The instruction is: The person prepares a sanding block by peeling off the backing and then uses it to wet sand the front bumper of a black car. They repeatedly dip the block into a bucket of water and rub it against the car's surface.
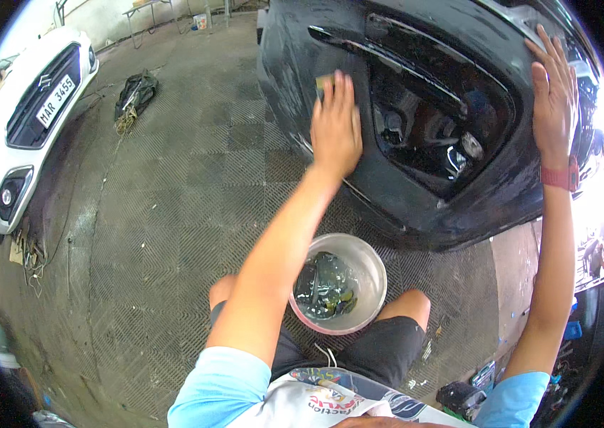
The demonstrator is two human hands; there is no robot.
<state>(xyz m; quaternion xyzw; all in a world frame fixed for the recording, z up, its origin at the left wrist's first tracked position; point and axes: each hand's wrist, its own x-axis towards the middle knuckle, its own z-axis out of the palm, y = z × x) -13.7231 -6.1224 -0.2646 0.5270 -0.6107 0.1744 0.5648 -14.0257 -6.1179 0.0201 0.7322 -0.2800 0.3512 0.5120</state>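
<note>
A dark car bumper [452, 214] with a glossy black grille opening fills the upper right, its surface streaked with wet and hazy patches. My left hand [336, 132] presses against the bumper left of the opening, over a small tan pad [325, 82] whose edge shows past the fingertips. The pad's underside is hidden. On the bumper's upper right side lies my right hand [554, 107], flat with fingers stretched out and holding nothing; a red watch [560, 177] is on that wrist. Between my knees stands a pale bucket [369, 274] holding water and dark and yellowish pieces.
A white car [38, 132] is parked at the left. On the patterned floor [173, 235] lies a black bag [135, 93]. Cables and scraps [29, 255] sit below the white car's front. At the lower right is a dark boxy object [461, 396].
</note>
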